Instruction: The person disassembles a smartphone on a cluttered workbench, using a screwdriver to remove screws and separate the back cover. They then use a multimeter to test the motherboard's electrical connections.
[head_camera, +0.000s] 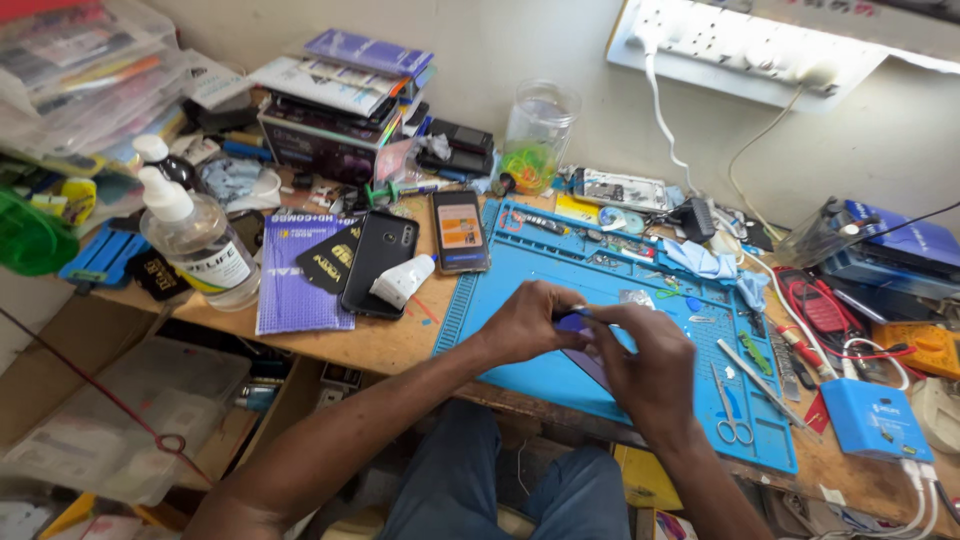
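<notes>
My left hand (527, 322) and my right hand (650, 365) meet over the blue work mat (520, 375). Together they pinch a small dark purple flat part (572, 322), with a thin light-coloured tip poking out between the fingers. A dark flat piece (592, 368) lies on the mat just under my hands, partly hidden by them. What exactly the small part is I cannot tell.
Scissors (730, 410), tweezers (752, 372) and screwdrivers lie on the mat's right side. Left of the mat lie a black phone (380, 262), a lit phone (460, 232), a white tube (402, 280), a purple booklet (295, 275) and a pump bottle (198, 240). A blue box (875, 420) sits at right.
</notes>
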